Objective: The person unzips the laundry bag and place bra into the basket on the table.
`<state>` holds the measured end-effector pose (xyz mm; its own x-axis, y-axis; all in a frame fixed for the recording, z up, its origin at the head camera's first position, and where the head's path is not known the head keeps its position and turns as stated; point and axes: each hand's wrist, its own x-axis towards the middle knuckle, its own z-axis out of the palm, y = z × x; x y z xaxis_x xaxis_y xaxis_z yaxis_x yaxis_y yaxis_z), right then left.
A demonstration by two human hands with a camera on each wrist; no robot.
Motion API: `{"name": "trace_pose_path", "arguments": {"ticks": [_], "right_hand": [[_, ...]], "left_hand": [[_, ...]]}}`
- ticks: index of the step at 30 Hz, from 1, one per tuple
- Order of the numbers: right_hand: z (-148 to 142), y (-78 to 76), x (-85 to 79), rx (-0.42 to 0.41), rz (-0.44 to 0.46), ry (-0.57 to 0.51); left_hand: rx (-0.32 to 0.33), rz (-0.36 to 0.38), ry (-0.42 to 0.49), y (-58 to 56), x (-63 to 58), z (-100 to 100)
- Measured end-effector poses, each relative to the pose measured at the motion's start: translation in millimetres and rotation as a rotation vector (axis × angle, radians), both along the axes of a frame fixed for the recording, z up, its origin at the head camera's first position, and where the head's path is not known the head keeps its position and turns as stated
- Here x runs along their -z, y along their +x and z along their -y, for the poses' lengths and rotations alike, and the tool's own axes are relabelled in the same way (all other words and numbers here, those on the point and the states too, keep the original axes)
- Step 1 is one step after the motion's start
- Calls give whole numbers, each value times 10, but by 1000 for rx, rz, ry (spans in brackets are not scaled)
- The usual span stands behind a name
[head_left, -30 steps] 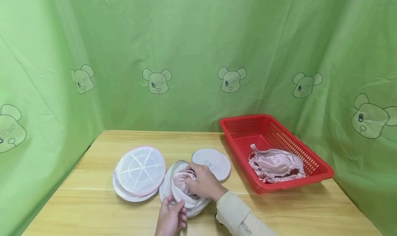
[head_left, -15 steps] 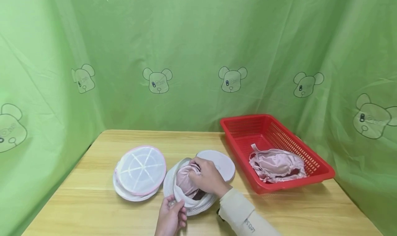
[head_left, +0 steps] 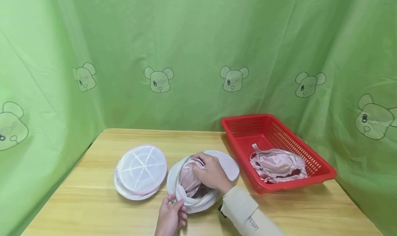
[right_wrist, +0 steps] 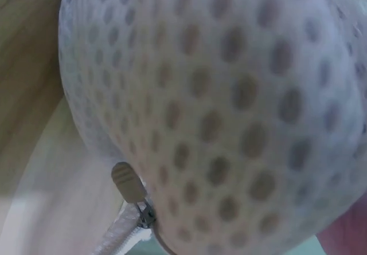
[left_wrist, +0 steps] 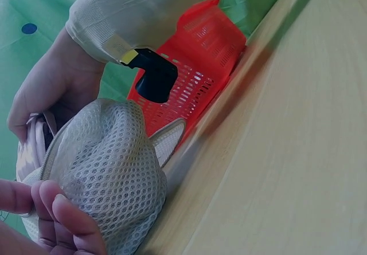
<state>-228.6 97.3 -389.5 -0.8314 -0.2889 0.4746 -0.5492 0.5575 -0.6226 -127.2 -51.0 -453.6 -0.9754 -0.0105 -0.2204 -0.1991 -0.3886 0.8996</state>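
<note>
A white mesh laundry bag (head_left: 201,206) stands on the table with its round mouth unzipped, and in the left wrist view its honeycomb mesh (left_wrist: 114,175) bulges. My left hand (head_left: 170,215) pinches the near left rim between thumb and fingers. Inside the mouth lies a pink satin bra (head_left: 187,177); my right hand (head_left: 214,174) grips its upper edge, fingertips at the far rim. A round white lid (head_left: 227,163) lies flat behind the bag, partly covered by my right hand. A zipper pull (right_wrist: 127,183) hangs beside the mesh in the right wrist view.
At the right stands a red plastic basket (head_left: 245,170) with another pink satin garment (head_left: 277,163) in it. Left of the bag, a flat round pink-edged mesh bag (head_left: 142,168) rests on another white round piece (head_left: 124,193). A green curtain (head_left: 192,39) surrounds the wooden table (head_left: 93,201).
The mesh bag and its lid have shifted to the right, and the bag's mouth is spread wider. My right hand moved right with the bra; my left hand kept its grip on the rim.
</note>
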Motion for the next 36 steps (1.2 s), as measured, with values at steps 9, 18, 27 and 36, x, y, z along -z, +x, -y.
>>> {"name": "trace_pose_path", "arguments": {"ticks": [9,18,27,36], "right_hand": [[-35,-7,-60,0,26,-20],[-80,12,-51,-131,128,136],[-129,15,-32,-274,240,375],[-131,44,45,-413,277,440]], "left_hand": [[27,5,-8,-1,8,6],[45,6,69,12,-7,9],[54,-8,136,17,-47,17],[70,-5,144,12,-47,12]]}}
